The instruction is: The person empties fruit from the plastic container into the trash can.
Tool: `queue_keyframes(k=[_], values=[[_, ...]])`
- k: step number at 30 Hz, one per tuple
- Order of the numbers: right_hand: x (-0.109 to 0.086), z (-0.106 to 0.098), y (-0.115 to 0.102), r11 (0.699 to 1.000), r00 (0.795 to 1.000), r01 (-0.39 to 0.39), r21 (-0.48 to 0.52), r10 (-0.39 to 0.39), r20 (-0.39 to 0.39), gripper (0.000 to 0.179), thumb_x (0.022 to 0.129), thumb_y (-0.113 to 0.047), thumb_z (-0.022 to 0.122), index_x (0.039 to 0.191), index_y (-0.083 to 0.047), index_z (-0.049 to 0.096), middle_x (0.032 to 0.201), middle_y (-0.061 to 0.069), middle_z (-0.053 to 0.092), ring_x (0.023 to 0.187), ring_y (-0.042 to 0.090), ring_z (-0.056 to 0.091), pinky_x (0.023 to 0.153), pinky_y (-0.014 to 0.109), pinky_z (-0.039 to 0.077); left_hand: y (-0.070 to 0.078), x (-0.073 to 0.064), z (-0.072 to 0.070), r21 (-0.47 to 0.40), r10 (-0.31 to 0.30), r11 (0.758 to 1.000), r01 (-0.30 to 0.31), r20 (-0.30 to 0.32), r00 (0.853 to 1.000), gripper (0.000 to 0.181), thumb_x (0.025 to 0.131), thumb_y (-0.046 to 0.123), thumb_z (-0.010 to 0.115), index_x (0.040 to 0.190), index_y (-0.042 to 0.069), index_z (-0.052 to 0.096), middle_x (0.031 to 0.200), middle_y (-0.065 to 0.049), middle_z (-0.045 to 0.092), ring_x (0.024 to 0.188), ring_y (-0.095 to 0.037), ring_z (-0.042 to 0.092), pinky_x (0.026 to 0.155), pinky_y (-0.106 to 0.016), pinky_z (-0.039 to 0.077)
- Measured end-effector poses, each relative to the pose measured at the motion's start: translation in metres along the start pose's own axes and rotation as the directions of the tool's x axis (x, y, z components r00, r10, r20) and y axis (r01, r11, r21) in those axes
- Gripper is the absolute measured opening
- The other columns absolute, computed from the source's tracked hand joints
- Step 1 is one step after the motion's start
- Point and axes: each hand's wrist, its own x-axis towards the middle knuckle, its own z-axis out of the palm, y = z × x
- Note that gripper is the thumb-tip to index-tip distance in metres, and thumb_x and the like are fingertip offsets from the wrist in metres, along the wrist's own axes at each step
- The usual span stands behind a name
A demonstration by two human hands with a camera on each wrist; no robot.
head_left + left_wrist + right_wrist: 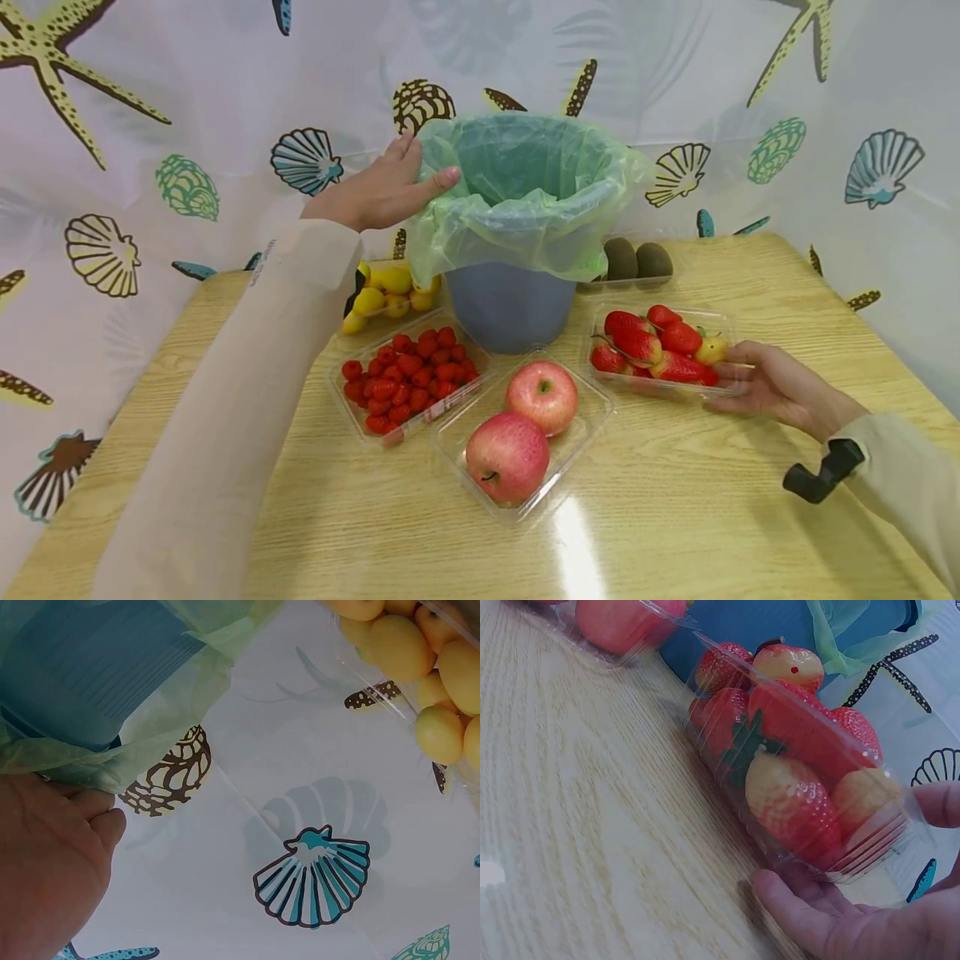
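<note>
Right of the lined bin, near the surface's (712, 517) right side, a clear plastic container (874, 847) holds a heap of strawberries (636, 346). Its long axis runs mostly left to right, the right end slightly nearer the person; one long side faces the person and a short end meets the right hand (780, 387). That hand is partly opened around the ribbed short end, gripping it with digits on either side. Whether the container's underside touches the surface cannot be told.

Bare surface lies in front of the container and to the right of the hand, reaching a slanting right edge. To the container's left there is less room: the blue bin (510, 308) stands upright close by, and a tray with two apples (507, 458) lies diagonally near its left end.

At the bin's left rim, the left hand (390, 187) is spread, fingers extended and thumb apart, touching the green liner (517, 221) without gripping it.

Beyond the apples to the left, raspberries (408, 375) fill another tray, with yellow fruits (390, 279) behind. Kiwifruit (652, 261) sit behind the strawberries, near the far edge, where a shell-printed cloth (240, 92) hangs.
</note>
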Motion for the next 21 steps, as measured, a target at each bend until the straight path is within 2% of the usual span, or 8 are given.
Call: queue_keyframes(k=[5,9,13,16,21], values=[[0.0002,-0.0019,0.0026,0.999,0.999,0.028,0.03,-0.029,0.042,0.029,0.102,-0.038,0.038,0.114,-0.012,0.038,0.1,0.004,0.052,0.094,0.023,0.058,0.089,0.05,0.052,0.0,-0.0002,0.0005,0.001,-0.006,1.0,0.006,-0.001,1.0,0.09,0.092,0.071,0.014,0.147,0.01,-0.023,0.153,-0.004,-0.032,0.144,-0.023,-0.025,0.117,-0.053,-0.006],[0.0012,-0.0044,0.0061,0.995,0.988,0.079,0.069,-0.087,0.126,0.027,0.104,-0.032,0.034,0.105,-0.014,0.054,0.097,0.004,0.056,0.089,0.022,0.06,0.089,0.048,0.052,-0.0005,-0.0012,0.0005,0.005,-0.009,1.0,0.009,-0.001,1.0,0.089,0.092,0.07,0.015,0.147,0.011,-0.023,0.153,-0.003,-0.032,0.144,-0.024,-0.024,0.117,-0.053,-0.006],[0.003,-0.0051,0.0087,0.988,0.971,0.147,0.048,-0.154,0.184,0.031,0.104,-0.026,0.03,0.101,-0.015,0.058,0.093,0.003,0.061,0.082,0.023,0.064,0.087,0.048,0.053,0.0001,-0.0016,-0.0012,0.013,-0.009,1.0,0.009,0.006,1.0,0.088,0.093,0.069,0.015,0.147,0.011,-0.022,0.153,-0.004,-0.033,0.144,-0.024,-0.025,0.117,-0.053,-0.005],[0.0031,-0.0039,0.0077,0.984,0.972,0.176,0.023,-0.178,0.151,0.029,0.104,-0.025,0.03,0.099,-0.016,0.058,0.089,0.003,0.062,0.077,0.024,0.064,0.083,0.046,0.055,0.001,-0.001,-0.0026,0.008,0.0,1.0,0.0,0.016,1.0,0.088,0.094,0.067,0.017,0.147,0.009,-0.023,0.152,-0.005,-0.034,0.143,-0.023,-0.026,0.118,-0.052,-0.006],[0.0,-0.0034,0.0001,0.986,0.986,0.165,-0.002,-0.165,0.021,0.024,0.103,-0.03,0.034,0.098,-0.016,0.053,0.084,0.003,0.058,0.08,0.024,0.064,0.079,0.042,0.056,0.0018,-0.0002,-0.0026,0.005,-0.003,1.0,0.002,0.032,0.999,0.09,0.094,0.066,0.021,0.147,0.009,-0.023,0.152,-0.005,-0.034,0.143,-0.023,-0.027,0.118,-0.051,-0.006]])
